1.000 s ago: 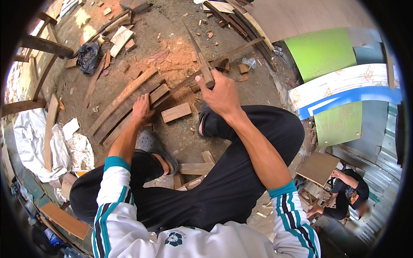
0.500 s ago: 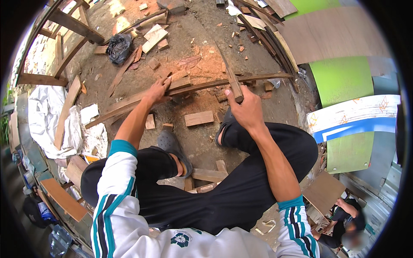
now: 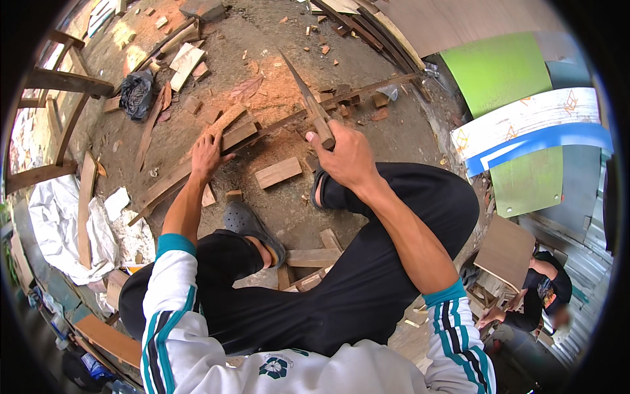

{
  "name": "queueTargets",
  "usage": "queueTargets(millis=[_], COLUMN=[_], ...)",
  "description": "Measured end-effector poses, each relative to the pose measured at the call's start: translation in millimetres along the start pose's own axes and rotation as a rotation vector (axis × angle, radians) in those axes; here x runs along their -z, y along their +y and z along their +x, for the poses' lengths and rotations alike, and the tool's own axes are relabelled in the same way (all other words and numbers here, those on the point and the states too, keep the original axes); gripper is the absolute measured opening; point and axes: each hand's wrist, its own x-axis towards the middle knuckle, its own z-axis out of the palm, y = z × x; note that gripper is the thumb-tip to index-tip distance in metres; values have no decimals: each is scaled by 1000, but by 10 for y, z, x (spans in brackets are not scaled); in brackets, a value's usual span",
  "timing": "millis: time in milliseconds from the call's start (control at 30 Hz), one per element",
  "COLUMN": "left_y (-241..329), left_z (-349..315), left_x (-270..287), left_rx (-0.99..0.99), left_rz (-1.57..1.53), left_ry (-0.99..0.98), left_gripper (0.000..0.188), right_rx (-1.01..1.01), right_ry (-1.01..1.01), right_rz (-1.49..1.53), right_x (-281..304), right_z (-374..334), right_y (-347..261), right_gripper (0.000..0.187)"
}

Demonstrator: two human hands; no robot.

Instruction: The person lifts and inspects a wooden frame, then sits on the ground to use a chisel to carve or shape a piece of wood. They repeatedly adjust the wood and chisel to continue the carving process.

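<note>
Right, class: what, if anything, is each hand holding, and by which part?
The right hand holds a saw by its handle. The left hand rests on the planks; whether it grips them cannot be told.

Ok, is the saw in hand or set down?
In hand: the right hand grips the saw by its wooden handle, the blade pointing away from the body.
</note>
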Motion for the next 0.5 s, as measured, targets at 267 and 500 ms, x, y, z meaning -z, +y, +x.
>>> queueTargets(millis=[267, 500], left_y=[-70, -133], left_z=[53, -50], left_x=[115, -27], left_rx=[-54, 50], left_rz=[-272, -55], left_ry=[-334, 138], left_gripper=[109, 74], right_rx=[13, 37], right_ry=[-11, -40], right_rz=[-22, -23], right_x=[-73, -114], right_z=[-34, -25], right_y=[95, 72], right_gripper=[45, 44])
